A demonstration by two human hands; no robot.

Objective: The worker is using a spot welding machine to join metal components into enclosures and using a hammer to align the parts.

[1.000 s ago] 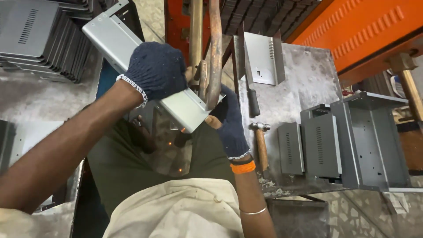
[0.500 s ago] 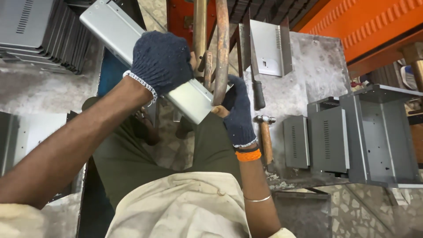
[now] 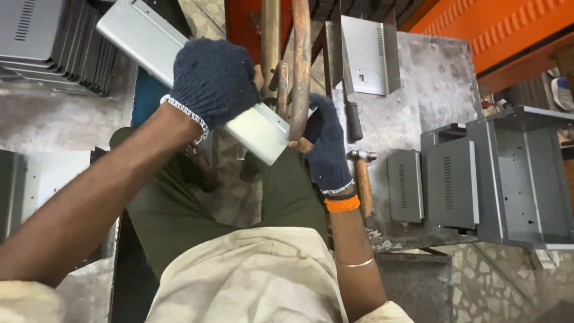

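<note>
Here, left hand (image 3: 215,81) clamps the grey sheet-metal panel (image 3: 179,72) mid-length.
I judge it stiff, light, sharp-edged (gloves help); right hand (image 3: 327,140) closed at its lower end.

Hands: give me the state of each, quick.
Left hand: closed on the metal panel.
Right hand: touching the panel's end; grip cannot be told.

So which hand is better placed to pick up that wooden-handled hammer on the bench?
Probably the right hand. It sits beside the wooden-handled hammer on the grey metal bench, gripping only the rusty bar. The left hand is farther off, wrapped over the long silver sheet-metal panel.
</note>
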